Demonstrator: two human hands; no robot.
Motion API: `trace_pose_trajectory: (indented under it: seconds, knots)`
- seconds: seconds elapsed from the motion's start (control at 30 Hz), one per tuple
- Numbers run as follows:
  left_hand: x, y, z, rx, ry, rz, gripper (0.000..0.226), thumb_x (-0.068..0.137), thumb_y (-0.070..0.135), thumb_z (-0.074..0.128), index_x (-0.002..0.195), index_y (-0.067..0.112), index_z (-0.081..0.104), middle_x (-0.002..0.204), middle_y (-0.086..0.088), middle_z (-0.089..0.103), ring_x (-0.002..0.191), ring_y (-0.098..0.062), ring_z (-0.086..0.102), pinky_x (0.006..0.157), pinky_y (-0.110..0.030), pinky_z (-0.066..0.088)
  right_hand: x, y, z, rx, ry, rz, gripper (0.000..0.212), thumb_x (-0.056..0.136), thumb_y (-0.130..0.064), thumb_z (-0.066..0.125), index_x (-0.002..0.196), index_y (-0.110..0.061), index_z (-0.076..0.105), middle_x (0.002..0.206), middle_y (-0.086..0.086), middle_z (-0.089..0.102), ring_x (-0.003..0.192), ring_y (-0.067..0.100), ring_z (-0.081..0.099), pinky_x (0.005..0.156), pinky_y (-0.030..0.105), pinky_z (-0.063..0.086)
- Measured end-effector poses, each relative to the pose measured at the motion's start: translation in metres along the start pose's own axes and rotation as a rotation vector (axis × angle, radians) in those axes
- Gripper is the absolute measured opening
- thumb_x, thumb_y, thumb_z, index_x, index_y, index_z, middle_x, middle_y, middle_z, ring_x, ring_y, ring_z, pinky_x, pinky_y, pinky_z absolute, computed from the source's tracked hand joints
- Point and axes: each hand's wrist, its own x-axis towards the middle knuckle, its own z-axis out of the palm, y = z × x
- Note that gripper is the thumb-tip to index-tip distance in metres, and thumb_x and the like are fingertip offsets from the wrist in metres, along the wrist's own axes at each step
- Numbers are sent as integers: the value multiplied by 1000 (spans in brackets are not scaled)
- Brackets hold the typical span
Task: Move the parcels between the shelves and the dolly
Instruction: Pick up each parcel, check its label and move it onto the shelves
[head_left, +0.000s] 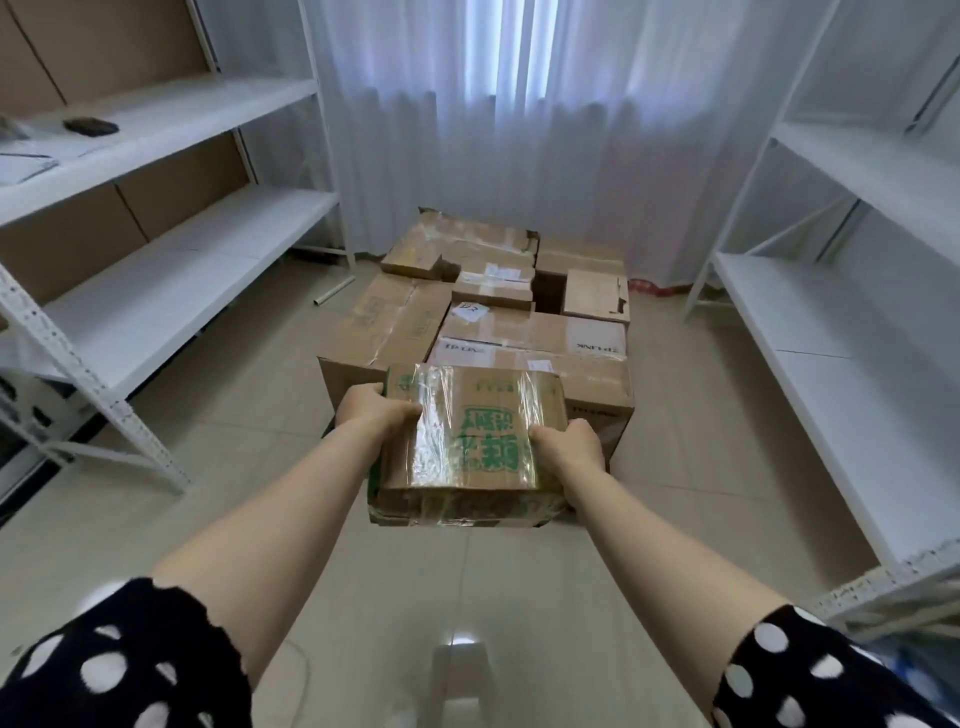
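I hold a brown cardboard parcel (470, 441) with green print and shiny clear tape out in front of me, above the floor. My left hand (375, 408) grips its left edge, thumb on top. My right hand (569, 444) grips its right edge the same way. Just beyond the parcel, several taped cardboard boxes (498, 317) are stacked together low on the floor in the middle of the room. The dolly under them is hidden.
White metal shelves (171, 270) line the left wall, with a dark object (89, 126) and papers on an upper level. A second white shelf unit (831, 332) runs along the right. White curtains (519, 130) hang behind the stack. A small tube (333, 291) lies on the tiled floor.
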Motion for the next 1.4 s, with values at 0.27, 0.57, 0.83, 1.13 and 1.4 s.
trace_pose_trajectory:
  seconds: [0.27,0.57,0.83,1.13,1.4]
  knots:
    - [172,56,15,-36,-111,16,54,77,14,77,127,17,57,95,-2,63,87,-24,64,82,-36,55,135,-76,54,1,62,100,54,88,-27,54,133,-1,39,122,13,55,105,30,55,84,35,47]
    - [341,97,6,65,-148,-72,60,72,16,80,121,8,47,107,-9,60,97,-29,61,90,-44,52,262,-165,120,52,45,190,57,83,-29,56,132,-5,41,118,11,59,97,29,56,83,36,50]
    - [482,99,-12,98,-103,-196,53,74,18,80,116,6,51,108,-10,60,94,-27,57,78,-35,48,383,-230,193,-40,-64,137,46,85,-26,59,124,-6,47,117,9,58,97,24,57,85,36,51]
    - [635,86,-52,122,-72,-334,48,70,21,81,110,11,57,103,-10,65,93,-30,64,86,-43,55,493,-293,298,-18,-218,217,43,83,-16,56,125,-12,46,117,8,59,104,28,58,91,47,51]
    - [736,36,-74,177,-66,-334,44,84,-3,56,126,5,56,120,-14,61,109,-32,58,95,-38,49,546,-300,390,-11,-224,288,54,79,-8,50,132,-18,44,123,9,58,109,33,56,93,51,49]
